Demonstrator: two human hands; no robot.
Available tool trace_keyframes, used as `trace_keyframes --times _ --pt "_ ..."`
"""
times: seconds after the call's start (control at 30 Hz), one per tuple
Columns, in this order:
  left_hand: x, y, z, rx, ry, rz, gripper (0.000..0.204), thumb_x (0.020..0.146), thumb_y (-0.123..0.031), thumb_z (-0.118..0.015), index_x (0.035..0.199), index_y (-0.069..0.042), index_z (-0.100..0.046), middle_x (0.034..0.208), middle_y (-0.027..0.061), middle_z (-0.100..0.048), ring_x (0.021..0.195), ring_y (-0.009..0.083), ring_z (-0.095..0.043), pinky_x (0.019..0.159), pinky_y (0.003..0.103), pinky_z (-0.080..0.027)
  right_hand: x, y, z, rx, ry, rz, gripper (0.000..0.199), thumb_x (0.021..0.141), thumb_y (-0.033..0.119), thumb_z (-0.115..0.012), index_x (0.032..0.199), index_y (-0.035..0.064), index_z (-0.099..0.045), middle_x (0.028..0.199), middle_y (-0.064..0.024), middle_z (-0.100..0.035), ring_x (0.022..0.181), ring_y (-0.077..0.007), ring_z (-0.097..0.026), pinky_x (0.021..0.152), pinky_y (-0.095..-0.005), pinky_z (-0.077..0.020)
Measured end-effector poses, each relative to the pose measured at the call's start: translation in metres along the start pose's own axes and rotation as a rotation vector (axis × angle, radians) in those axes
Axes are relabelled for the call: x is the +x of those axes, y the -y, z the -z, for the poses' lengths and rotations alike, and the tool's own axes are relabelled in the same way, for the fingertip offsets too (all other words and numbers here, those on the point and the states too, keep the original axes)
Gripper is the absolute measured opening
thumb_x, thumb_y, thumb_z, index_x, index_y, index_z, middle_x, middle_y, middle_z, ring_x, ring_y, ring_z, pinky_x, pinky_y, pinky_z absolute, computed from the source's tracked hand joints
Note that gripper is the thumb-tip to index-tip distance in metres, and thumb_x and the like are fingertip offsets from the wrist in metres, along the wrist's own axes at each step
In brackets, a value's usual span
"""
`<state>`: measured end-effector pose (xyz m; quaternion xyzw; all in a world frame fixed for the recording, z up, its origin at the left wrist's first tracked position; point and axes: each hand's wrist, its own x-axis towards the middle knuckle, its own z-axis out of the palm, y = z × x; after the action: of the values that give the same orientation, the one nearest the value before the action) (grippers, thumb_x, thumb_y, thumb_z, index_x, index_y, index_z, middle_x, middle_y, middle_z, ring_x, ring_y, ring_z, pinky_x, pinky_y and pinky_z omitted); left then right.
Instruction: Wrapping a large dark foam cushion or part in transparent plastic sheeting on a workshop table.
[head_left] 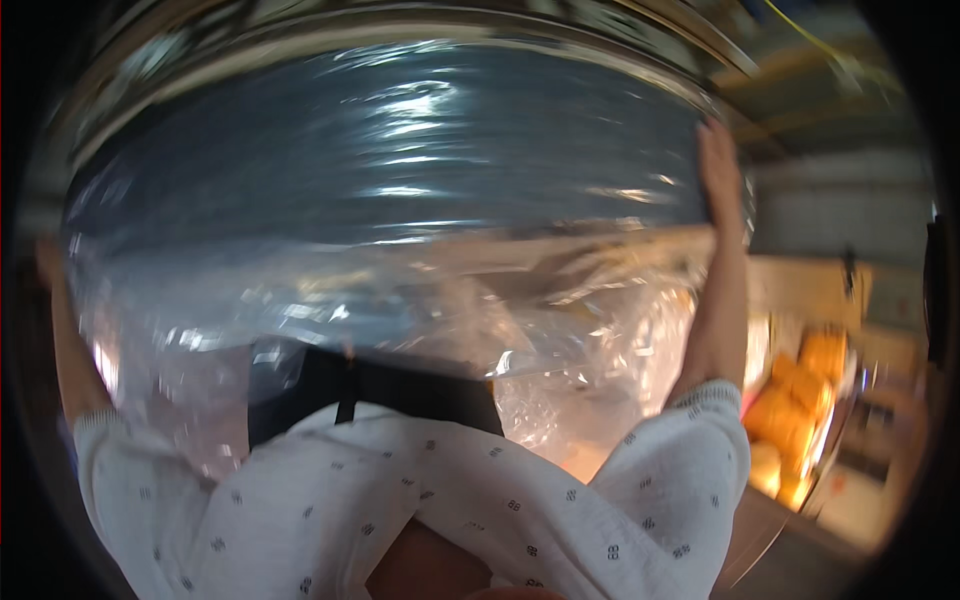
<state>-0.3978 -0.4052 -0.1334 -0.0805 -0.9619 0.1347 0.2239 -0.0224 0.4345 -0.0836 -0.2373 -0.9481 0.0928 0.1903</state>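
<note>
A wide dark grey piece under shiny clear plastic film [400, 150] spans the view in front of me, its kind unclear. Loose, crinkled film [600, 380] hangs from its near side, down to my waist. My arms are spread wide around it. At its right edge is my right hand [720, 170], fingers up along the side and gripping the film-covered piece. My left hand [48, 262] is at the far left beside the opposite edge, blurred and in shadow, so its fingers do not show clearly.
Behind the wrapped piece, pale curved edges [560, 45] run across the top. To the right are orange-lit bundles [795, 400] and a light board or wall panel [810, 290]. A yellow cord [800, 30] hangs at the upper right. Much of the surroundings is blurred.
</note>
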Motion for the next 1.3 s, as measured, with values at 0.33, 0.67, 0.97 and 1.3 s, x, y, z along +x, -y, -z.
trace_keyframes --times 0.33,0.67,0.97,1.3 --pt "0.034 0.072 -0.059 -0.616 -0.548 0.597 0.028 0.086 -0.025 -0.041 0.099 -0.004 -0.054 0.095 0.0232 -0.057 0.094 0.0395 -0.052 0.082 0.045 -0.041 0.066 0.037 0.004 -0.445 -0.149 0.360 0.034 0.088 0.035 -0.049 0.108 0.0085 -0.055 0.099 -0.0083 -0.055 0.094 -0.0263 -0.055 0.078 -0.0360 -0.0434" --pt "0.048 0.077 -0.070 -0.712 -0.487 0.819 0.033 0.085 -0.030 -0.040 0.106 -0.009 -0.054 0.107 0.0217 -0.055 0.103 0.0386 -0.050 0.087 0.046 -0.040 -0.237 0.336 -0.067 0.493 1.022 0.516 0.082 0.074 0.036 -0.068 0.133 -0.0027 -0.026 0.128 -0.0193 -0.043 0.116 -0.0297 -0.044 0.098 -0.0340 -0.0331" --pt "0.051 0.116 -0.106 -0.734 -0.512 0.907 0.034 0.086 -0.031 -0.041 0.107 -0.008 -0.054 0.106 0.0222 -0.056 0.101 0.0394 -0.051 0.085 0.045 -0.040 -0.246 0.381 -0.155 0.574 0.286 0.371 0.020 0.087 0.019 -0.053 0.097 0.0024 -0.059 0.087 -0.0115 -0.061 0.083 -0.0235 -0.056 0.078 -0.0334 -0.0419" --pt "0.046 0.107 -0.076 -0.882 -0.590 0.906 0.029 0.077 -0.027 -0.049 0.083 -0.005 -0.066 0.089 0.0198 -0.063 0.087 0.0354 -0.059 0.078 0.041 -0.046 -0.212 0.359 -0.137 0.372 0.095 0.391 0.028 0.073 0.024 -0.065 0.092 0.0040 -0.061 0.091 -0.0204 -0.059 0.089 -0.0380 -0.054 0.079 -0.0409 -0.0432"
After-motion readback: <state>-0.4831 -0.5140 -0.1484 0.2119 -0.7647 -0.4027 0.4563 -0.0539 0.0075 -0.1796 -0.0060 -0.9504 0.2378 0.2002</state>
